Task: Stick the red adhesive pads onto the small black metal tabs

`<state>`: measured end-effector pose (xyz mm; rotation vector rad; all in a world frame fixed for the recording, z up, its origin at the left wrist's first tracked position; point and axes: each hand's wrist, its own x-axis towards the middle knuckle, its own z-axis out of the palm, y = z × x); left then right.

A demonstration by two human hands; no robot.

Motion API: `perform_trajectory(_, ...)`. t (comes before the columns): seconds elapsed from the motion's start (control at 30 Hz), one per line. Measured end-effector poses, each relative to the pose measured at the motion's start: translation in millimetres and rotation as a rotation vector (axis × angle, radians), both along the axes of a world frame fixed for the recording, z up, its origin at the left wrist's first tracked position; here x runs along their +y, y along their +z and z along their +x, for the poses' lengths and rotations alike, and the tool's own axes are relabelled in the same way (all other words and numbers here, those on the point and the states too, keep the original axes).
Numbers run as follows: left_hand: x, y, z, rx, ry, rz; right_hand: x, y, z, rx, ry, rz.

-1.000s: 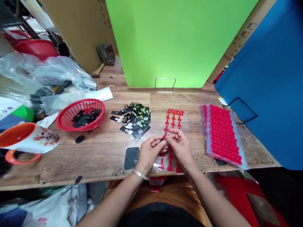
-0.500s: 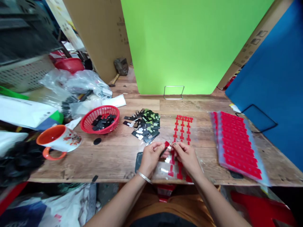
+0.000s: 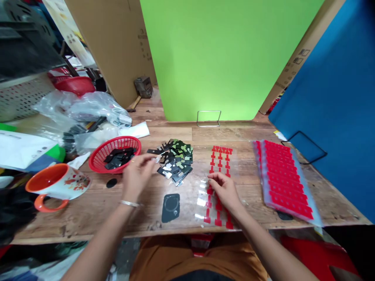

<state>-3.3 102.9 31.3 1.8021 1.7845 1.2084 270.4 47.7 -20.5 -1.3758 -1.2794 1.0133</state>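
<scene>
On the wood-grained counter (image 3: 140, 222), as my remote view shows it, item by item:

Left hand (image 3: 137, 175): one, blurred, raised between basket and pile, fingers bent, fingertips at the pile's near-left edge; whether it grasps a piece I cannot tell. Pale bracelet (image 3: 130, 203) at its wrist.

Right hand (image 3: 225, 191): one, over the clear sheet (image 3: 199, 195), thumb and forefinger drawn close together; whether anything is pinched I cannot tell.

Red pieces (image 3: 220, 164): T-shaped, in columns on the clear sheet, partly covered by the right hand.

Pile of flat pieces (image 3: 177, 160): black, green and silvery, loosely heaped, between basket and clear sheet.

Red basket (image 3: 96, 158): round, slotted, left of the pile, holding dark pieces (image 3: 118, 158).

Dark rounded plate (image 3: 170, 208): lying flat, nearer me than the pile, circle marked on its face.

Stacked sheets (image 3: 287, 181): translucent, rows of red pieces, well right of the right hand.

Mug (image 3: 70, 181): white, orange inside and on the handle, floral print, at left.

Green board (image 3: 228, 58): upright at the rear; wire stand (image 3: 208, 125) at its foot.

Blue board (image 3: 334, 97): leaning at right, with a black wire stand (image 3: 319, 156).
</scene>
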Motion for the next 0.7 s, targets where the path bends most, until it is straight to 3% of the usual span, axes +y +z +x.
perform_trajectory(0.1, -28, -23.4, 40, 0.128, -0.235, -0.1, 18, -0.1, -13, -0.203, 0.051, 0.097)
perform_trajectory(0.2, -45, -37.1, 63, 0.228, -0.318, -0.14, 41, 0.6, -27, -0.442, 0.084, 0.206)
perform_trajectory(0.43, -49, -42.6, 68, 0.239, -0.329, -0.231, 82, -4.1, -49, -0.76, 0.097, 0.304)
perform_trajectory(0.7, -47, -45.5, 68, 0.196, -0.308, -0.24, 84, -0.9, -52, -0.918, 0.172, 0.403)
